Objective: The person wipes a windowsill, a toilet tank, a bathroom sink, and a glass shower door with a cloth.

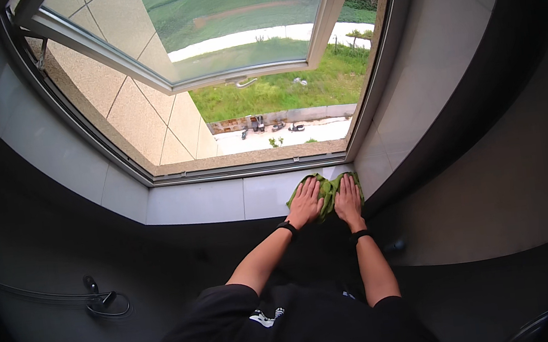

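My left hand (305, 204) lies flat on a bunched green cloth (326, 195) at the right end of the white tiled windowsill (206, 202). Beside it, my right hand (348, 201) presses on green cloth too, close to the corner where the sill meets the right side wall. Both hands have their fingers stretched out and pointing toward the window. Whether the cloth is one piece or two, I cannot tell. A black band circles each wrist.
Above the sill, the window frame (253, 168) surrounds an opening, and its glass sash (239, 40) tilts outward. Grass and a pale lane with several parked scooters (278, 127) lie far below outside. At the lower left is a dark cable (103, 302). Tiled walls (422, 80) flank the opening.
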Tool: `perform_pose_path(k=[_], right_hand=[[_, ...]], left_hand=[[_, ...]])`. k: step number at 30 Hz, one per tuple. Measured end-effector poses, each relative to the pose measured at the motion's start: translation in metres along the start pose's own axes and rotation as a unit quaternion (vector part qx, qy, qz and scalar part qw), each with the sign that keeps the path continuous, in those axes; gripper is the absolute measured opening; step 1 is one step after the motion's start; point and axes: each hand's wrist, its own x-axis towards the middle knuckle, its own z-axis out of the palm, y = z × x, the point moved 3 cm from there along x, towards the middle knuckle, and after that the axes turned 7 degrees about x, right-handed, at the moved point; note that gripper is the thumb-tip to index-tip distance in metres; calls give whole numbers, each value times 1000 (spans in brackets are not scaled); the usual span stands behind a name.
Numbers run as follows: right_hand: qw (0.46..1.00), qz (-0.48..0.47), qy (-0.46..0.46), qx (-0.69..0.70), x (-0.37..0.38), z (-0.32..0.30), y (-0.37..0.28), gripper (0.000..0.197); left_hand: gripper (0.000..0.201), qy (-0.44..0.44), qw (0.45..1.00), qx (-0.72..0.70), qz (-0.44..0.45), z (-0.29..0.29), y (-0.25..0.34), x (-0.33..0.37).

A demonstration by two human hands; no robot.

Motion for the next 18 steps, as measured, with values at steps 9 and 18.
perform_pose_path(k=[9,18], right_hand=[[991,-51,-115,35,-8,16,-38,62],[951,-183,-233,85,-8,43,-167,60]], left_hand=[[71,60,992,7,-108,-15,-36,-40],[70,79,975,36,-206,-43,-122,-103]])
